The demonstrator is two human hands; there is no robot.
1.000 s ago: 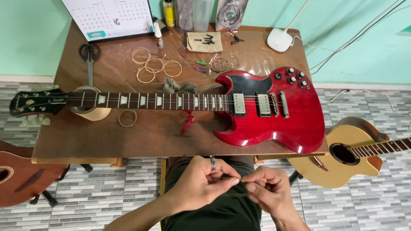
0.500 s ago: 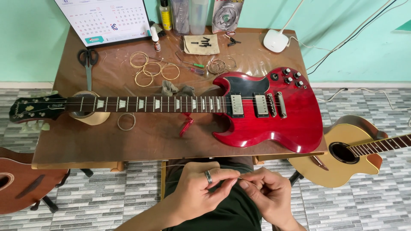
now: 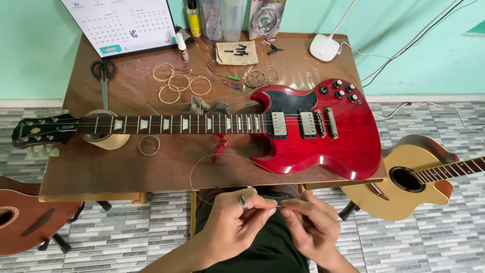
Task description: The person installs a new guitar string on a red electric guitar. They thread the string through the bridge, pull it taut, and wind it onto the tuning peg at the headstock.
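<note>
Head camera, looking straight down: a brown wooden table (image 3: 126, 172) stands against a pale green wall (image 3: 35, 50), on a floor of grey, brick-patterned tiles (image 3: 419, 247). A red electric guitar (image 3: 313, 136) lies flat across the table, its long axis running side to side, with the dark headstock (image 3: 43, 130) pointing to the picture's left and the body at the right. The neck rests on a roll of tape (image 3: 107, 141). Behind the guitar lie several coiled strings (image 3: 174, 86), black-handled scissors (image 3: 103, 71), a desk calendar (image 3: 124, 25), small bottles (image 3: 194, 17) and a white lamp base (image 3: 324, 48). A yellow acoustic guitar (image 3: 404, 177) leans at the right edge of the table; part of a brown guitar (image 3: 22, 217) shows at lower left.

Below the table's near edge, over the person's dark lap, the left hand (image 3: 237, 222), a ring on one finger, and the right hand (image 3: 310, 222) meet fingertip to fingertip. Both are closed in a narrow pinch on a thin guitar string (image 3: 202, 163). From the pinch, the wire rises in a loose loop over the table's front edge, curving up towards the guitar's body beside a small red cloth (image 3: 220, 147). Its held end runs roughly side to side between the two hands.
</note>
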